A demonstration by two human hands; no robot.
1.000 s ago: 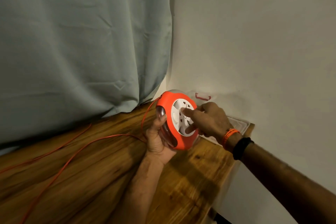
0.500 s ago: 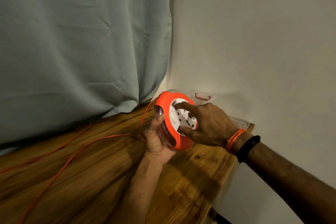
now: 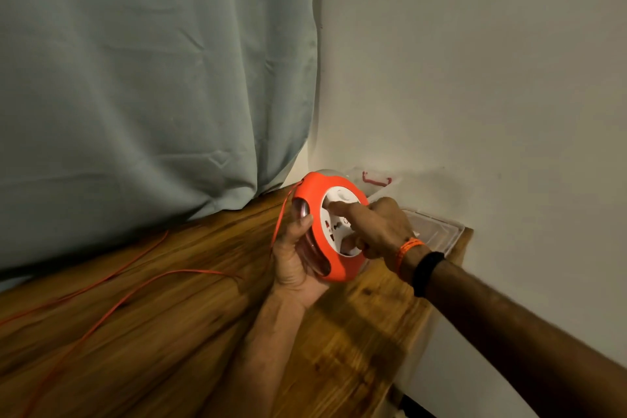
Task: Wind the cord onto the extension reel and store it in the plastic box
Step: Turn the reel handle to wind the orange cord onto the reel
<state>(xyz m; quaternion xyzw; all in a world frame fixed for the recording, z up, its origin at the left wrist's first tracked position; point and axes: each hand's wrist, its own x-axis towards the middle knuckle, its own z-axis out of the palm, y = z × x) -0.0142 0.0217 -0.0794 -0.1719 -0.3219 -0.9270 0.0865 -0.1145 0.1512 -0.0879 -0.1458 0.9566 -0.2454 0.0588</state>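
Note:
An orange extension reel (image 3: 314, 200) with a white socket face is held on edge above the wooden table (image 3: 169, 332). My left hand (image 3: 293, 261) grips its left rim from below. My right hand (image 3: 375, 229) lies on the white face, index finger and thumb hooked into it. A thin orange cord (image 3: 163, 276) runs from the reel's left side down and across the table to the lower left. The clear plastic box (image 3: 441, 231) with a red latch (image 3: 376, 178) stands behind the reel in the wall corner, partly hidden.
A grey-green curtain (image 3: 152, 78) hangs down to the table's back edge on the left. A plain wall (image 3: 475, 78) closes the right side. The table's right edge (image 3: 424, 332) drops off just below my right forearm.
My right hand has turned on the reel's white face, its index finger swinging back up to the top left. The reel and my left hand stay in place.

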